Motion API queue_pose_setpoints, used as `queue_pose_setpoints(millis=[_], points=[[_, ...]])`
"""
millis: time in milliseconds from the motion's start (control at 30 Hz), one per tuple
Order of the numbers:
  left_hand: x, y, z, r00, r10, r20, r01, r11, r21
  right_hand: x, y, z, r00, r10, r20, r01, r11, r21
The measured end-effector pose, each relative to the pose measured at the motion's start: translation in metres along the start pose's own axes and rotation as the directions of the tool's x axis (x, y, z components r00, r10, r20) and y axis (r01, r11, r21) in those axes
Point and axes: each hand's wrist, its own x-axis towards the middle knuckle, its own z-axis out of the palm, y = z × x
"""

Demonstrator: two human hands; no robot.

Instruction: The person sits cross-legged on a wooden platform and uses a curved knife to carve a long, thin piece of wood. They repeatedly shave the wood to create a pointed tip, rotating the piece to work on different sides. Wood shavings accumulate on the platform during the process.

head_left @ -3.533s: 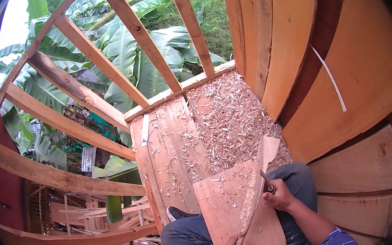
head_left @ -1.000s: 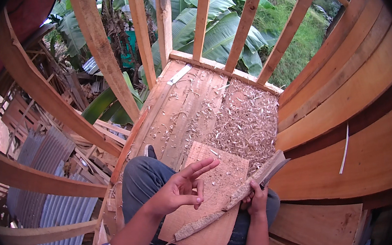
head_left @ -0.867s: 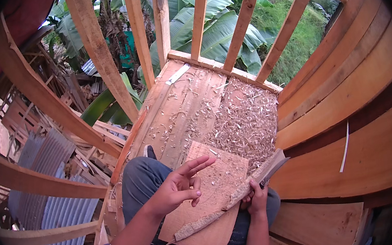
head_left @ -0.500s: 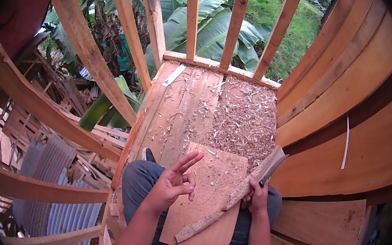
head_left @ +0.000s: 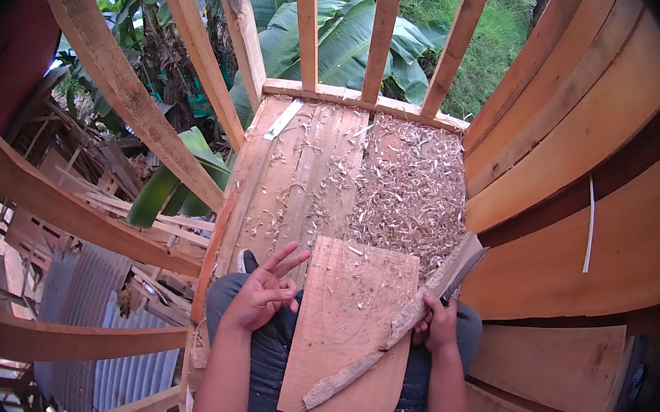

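A flat wooden board lies across my lap, with bits of shavings on its upper part. Slanting over its lower right side is a long, rough, pale-brown piece like bark or a sheath, with a grey pointed end. My right hand is closed around this long piece near that end; a dark part shows beside the thumb, and most of the fingers are hidden. Over my left knee, my left hand holds nothing: two fingers are stretched out, the others partly bent. It is apart from the board.
Curled wood shavings cover much of the plank floor. A pale flat strip lies near the far edge. Upright wooden slats stand ahead and left; overlapping planks wall the right. Corrugated metal sheets lie beyond the left side.
My left hand has moved left and slightly down, off the board's edge. The board appears slightly turned. My right hand keeps its hold on the long piece.
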Motion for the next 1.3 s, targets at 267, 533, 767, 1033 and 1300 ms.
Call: queue_pose_setpoints(millis=[267, 533, 767, 1033, 1300], points=[[0.002, -0.003, -0.005, 0.997, -0.031, 0.075, 0.031, 1.0, 0.001, 0.008, 0.004, -0.003, 0.999, 0.025, -0.028, -0.024, 1.0, 0.008], [0.0, -0.004, -0.011, 0.993, 0.031, 0.112, -0.024, 0.998, -0.062, 0.004, 0.002, 0.003, 1.0, -0.021, -0.02, 0.021, 1.0, -0.005], [-0.004, -0.005, -0.013, 0.985, 0.086, 0.15, -0.049, 0.97, -0.238, 0.005, 0.004, 0.0, 1.0, -0.015, -0.013, 0.015, 1.0, -0.027], [-0.006, -0.005, -0.008, 0.982, 0.108, 0.153, -0.068, 0.968, -0.242, 0.002, -0.001, 0.001, 1.0, 0.013, -0.005, -0.013, 1.0, 0.015], [-0.01, -0.005, 0.003, 0.99, 0.107, 0.092, -0.081, 0.967, -0.243, 0.003, 0.002, -0.006, 0.999, 0.016, 0.032, -0.018, 0.998, 0.062]])
